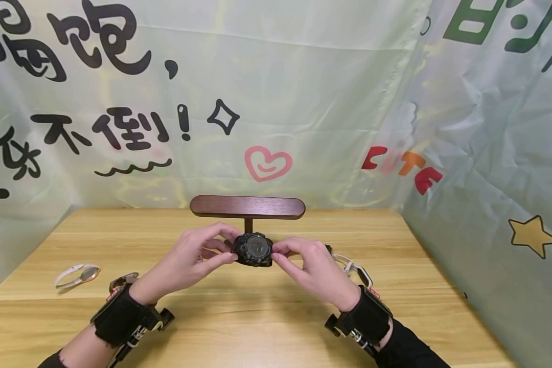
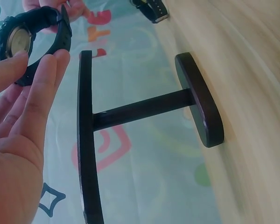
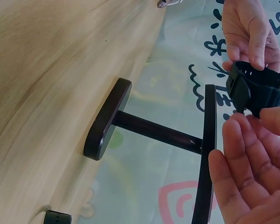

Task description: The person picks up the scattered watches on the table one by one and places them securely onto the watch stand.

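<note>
A chunky black wristwatch (image 1: pixel 256 248) with a round dial is held up between both hands, its face toward the head camera. The left hand (image 1: pixel 197 256) pinches its left side between thumb and fingers. On the opposite side, the right hand (image 1: pixel 310 266) pinches the edge with thumb and index finger. In the left wrist view the watch's strap (image 2: pixel 60 35) curves round into a loop. Just behind the watch stands a dark wooden T-shaped stand (image 1: pixel 247 206); its round post (image 2: pixel 142 108) rises from an oblong base (image 3: pixel 107 119), and its long top bar is bare.
A watch with a pale strap (image 1: pixel 77 276) lies on the left of the wooden table (image 1: pixel 239 327). Another light-strapped watch (image 1: pixel 363 276) and a black one (image 1: pixel 328 249) are partly hidden behind the right hand. A printed cloth backdrop (image 1: pixel 322 102) hangs behind the table.
</note>
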Available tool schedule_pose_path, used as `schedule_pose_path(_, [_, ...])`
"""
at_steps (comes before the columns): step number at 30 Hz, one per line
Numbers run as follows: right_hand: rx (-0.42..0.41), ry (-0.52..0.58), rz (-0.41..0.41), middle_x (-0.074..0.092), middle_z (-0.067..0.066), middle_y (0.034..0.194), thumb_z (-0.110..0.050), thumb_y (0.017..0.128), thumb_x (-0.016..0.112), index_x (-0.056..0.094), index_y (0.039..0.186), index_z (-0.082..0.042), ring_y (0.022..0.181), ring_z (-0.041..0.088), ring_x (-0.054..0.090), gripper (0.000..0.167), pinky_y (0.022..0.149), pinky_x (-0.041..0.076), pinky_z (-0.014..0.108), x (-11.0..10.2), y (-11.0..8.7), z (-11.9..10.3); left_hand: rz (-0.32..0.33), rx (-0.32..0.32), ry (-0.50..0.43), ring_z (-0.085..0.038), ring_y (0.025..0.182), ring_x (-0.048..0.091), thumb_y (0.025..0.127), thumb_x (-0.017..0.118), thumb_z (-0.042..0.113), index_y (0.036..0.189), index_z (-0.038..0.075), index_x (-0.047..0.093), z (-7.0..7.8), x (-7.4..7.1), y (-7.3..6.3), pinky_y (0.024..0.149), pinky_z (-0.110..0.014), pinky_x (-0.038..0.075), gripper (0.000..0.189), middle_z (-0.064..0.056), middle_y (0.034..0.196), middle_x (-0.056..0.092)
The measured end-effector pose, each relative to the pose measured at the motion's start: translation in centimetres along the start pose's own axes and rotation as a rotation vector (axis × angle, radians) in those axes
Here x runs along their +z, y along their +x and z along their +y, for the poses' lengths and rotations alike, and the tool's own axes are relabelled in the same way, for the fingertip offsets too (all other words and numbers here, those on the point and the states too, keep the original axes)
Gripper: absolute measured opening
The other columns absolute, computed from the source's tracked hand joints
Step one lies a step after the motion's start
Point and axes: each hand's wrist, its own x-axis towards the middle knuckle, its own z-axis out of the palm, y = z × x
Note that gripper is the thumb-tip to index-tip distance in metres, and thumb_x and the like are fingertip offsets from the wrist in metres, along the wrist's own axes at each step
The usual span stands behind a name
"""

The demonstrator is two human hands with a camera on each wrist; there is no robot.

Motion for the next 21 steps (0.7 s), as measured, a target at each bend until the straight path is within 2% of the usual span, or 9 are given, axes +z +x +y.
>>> schedule_pose_path(5, [0.032,-0.005,0.035,0.081,-0.007,0.103,-0.018,0.104,0.073,0.08,0.114,-0.015,0.097,0.007,0.077,0.013,0.07,0.059,0.022,0.0,0.0,-0.1,0.031,0.021,-0.002,-0.01,0.088,0.079,0.096,0.08,0.004,0.123,0.011,0.069,0.0,0.3,0.0,0.074,-0.027,0.068,0.03,-0.004,0.108,0.076])
schedule_pose_path(10, [0.055,0.013,0.076,0.081,-0.006,0.106,-0.019,0.103,0.073,0.078,0.123,-0.016,0.096,0.008,0.076,0.02,0.058,0.052,0.021,0.1,-0.1,-0.1,0.066,0.051,-0.006,-0.011,0.086,0.079,0.093,0.082,0.001,0.121,0.011,0.068,0.1,0.6,0.0,0.073,-0.027,0.068,0.033,-0.003,0.106,0.076])
schedule_pose_path(13, [0.051,0.011,0.108,0.081,-0.005,0.11,-0.02,0.104,0.073,0.077,0.126,-0.015,0.097,0.009,0.076,0.023,0.061,0.052,0.021,0.1,-0.2,-0.1,0.081,0.067,-0.01,-0.012,0.086,0.079,0.091,0.083,-0.001,0.119,0.01,0.067,0.2,0.8,0.0,0.074,-0.026,0.068,0.034,-0.004,0.106,0.075])
schedule_pose_path(18, [0.037,0.02,0.135,0.081,-0.003,0.116,-0.022,0.105,0.072,0.075,0.131,-0.015,0.104,0.01,0.077,0.028,0.075,0.059,0.024,0.1,-0.2,-0.3,0.105,0.087,0.014,-0.012,0.085,0.078,0.088,0.085,-0.003,0.118,0.008,0.065,0.4,1.2,0.0,0.074,-0.024,0.068,0.038,-0.005,0.106,0.075])
schedule_pose_path(21, [0.037,0.032,0.129,0.082,-0.003,0.116,-0.024,0.105,0.072,0.074,0.134,-0.015,0.103,0.01,0.077,0.031,0.065,0.055,0.021,0.1,-0.2,-0.4,0.122,0.103,0.039,-0.012,0.084,0.078,0.086,0.086,-0.003,0.117,0.008,0.065,0.4,1.5,0.0,0.073,-0.024,0.068,0.039,-0.005,0.105,0.074])
